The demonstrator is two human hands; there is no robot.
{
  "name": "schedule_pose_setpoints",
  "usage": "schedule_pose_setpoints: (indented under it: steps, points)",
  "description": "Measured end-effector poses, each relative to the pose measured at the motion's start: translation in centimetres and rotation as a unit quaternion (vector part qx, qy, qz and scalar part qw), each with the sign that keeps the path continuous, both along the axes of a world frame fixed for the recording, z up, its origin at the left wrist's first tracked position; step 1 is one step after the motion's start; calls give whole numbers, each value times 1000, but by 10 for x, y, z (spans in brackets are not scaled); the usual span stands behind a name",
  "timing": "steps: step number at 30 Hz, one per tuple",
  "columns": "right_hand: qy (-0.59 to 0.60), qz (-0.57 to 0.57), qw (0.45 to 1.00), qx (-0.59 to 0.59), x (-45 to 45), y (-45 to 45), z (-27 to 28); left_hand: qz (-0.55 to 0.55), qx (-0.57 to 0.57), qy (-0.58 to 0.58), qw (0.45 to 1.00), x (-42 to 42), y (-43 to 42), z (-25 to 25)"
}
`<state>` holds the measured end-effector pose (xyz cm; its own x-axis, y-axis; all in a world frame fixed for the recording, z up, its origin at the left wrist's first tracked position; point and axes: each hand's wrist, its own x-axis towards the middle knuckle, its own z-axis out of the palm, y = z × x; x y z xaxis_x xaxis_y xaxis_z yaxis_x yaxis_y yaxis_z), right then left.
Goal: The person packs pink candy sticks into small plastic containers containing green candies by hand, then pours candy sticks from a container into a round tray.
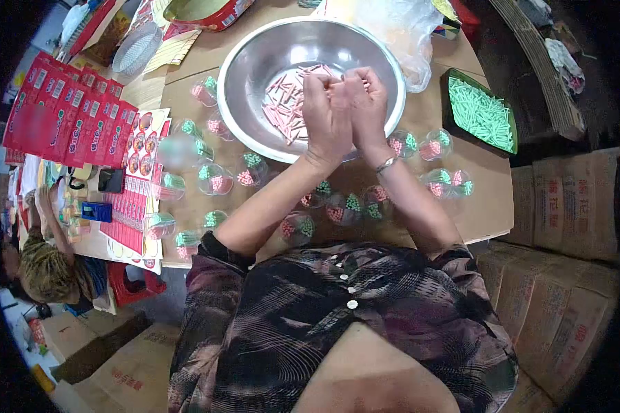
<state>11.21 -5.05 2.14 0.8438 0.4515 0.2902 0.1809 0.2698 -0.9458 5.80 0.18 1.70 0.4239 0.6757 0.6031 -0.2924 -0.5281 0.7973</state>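
Above pink sticks point(287, 110) in the metal bowl point(248, 76), upper centre, left hand point(326, 115) and right hand point(367, 113) are gripping more (fingers curled closed)

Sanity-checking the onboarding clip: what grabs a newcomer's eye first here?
Probably the big shiny steel bowl at top centre, pink sticks loose inside, with the left hand and right hand closed side by side over it, apparently on more sticks. Around it on the table stand clear cups of pink and green pieces. Bright green sticks fill a tray to the right, and red packets fan out far left.
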Motion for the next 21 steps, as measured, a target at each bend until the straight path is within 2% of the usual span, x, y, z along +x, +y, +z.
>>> schedule_pose_setpoints:
  steps: [3,5,7,9,10,12,13,14,15,16,17,18,19,20,21]
  points:
    - [-27,14,999,-13,-12,-3,12,-7,-10,76,997,-7,7,3]
    - [-27,31,999,-28,-16,0,13,30,-15,106,994,-7,14,-2]
    - [-98,26,994,-39,-20,5,14,23,-107,-21,994,-3,15,-2]
    - [-177,3,984,-17,-22,13,10,41,-103,-24,994,-12,11,2]
    - [-176,14,984,-12,-20,13,11,53,-100,-24,993,-21,10,3]
    - [8,89,994,-57,-16,8,16,-28,-104,47,993,-37,9,6]
    - [40,106,991,-68,-16,7,16,-71,-80,82,991,-50,17,8]
    - [71,120,987,-78,-16,6,17,-75,-28,176,981,-64,34,8]
    - [71,120,987,-78,-18,1,21,-25,12,194,981,-84,51,17]
    - [50,206,970,-122,-22,-9,27,23,53,212,976,-108,71,26]
    - [28,290,942,-167,-27,-22,35,89,44,228,969,-126,108,18]
    - [92,398,892,-193,-40,-36,47,149,-3,279,949,-153,126,32]
    - [5,473,859,-197,-55,-50,59,266,113,381,878,-179,168,16]
    - [9,469,861,-197,-67,-57,66,310,140,444,829,-204,201,-1]
    - [-55,584,793,-162,-80,-62,72,302,157,512,788,-230,229,-18]
